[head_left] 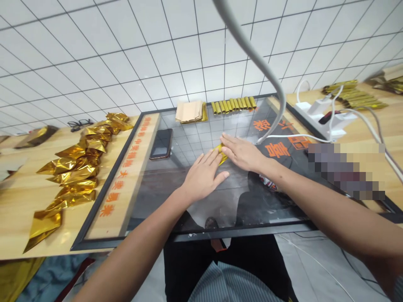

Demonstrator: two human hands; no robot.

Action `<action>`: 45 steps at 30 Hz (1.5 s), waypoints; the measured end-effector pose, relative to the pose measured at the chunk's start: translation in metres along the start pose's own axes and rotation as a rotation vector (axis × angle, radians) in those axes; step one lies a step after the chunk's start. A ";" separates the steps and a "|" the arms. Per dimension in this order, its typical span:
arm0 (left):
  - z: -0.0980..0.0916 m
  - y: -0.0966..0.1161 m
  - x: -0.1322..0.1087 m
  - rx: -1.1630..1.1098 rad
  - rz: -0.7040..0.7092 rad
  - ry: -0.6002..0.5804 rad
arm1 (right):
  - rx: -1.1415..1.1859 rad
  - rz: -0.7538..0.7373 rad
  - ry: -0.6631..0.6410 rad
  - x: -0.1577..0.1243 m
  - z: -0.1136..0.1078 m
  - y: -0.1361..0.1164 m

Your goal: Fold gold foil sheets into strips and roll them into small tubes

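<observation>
Gold paper (223, 158), perhaps a narrow roll, lies on the dark glass panel (151, 188), mostly covered by my hands. My left hand (204, 175) rests over its near left part, fingers stretched out and thumb apart. From the right, my right hand (242, 153) lies across its other side with the fingers extended and flat. Beyond them, a row of small gold paper tubes (233, 105) sits at the panel's far edge. Beside that row is a stack of tan and gold paper sheets (189, 111).
A phone (161, 144) lies left of my hands. Folded gold foil shapes (77, 167) line the wooden table (19, 209). A grey flexible stalk (256, 54) arches down on the right. Power strips with cables (317, 111) and more gold paper pieces (355, 95) lie further right.
</observation>
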State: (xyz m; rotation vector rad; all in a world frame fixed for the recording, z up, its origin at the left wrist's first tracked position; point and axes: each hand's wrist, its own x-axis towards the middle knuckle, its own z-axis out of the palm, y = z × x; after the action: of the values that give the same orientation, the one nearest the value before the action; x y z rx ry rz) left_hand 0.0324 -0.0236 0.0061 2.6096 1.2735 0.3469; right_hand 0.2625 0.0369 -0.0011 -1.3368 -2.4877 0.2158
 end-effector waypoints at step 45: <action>-0.011 -0.021 0.020 -0.752 -0.307 0.360 | 0.074 0.112 0.041 -0.005 -0.044 0.002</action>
State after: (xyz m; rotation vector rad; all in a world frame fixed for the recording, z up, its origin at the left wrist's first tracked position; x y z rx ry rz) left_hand 0.0251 0.0058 0.0123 1.7422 1.2834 1.0361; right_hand 0.2819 0.0333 0.0387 -1.4364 -2.3506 0.2994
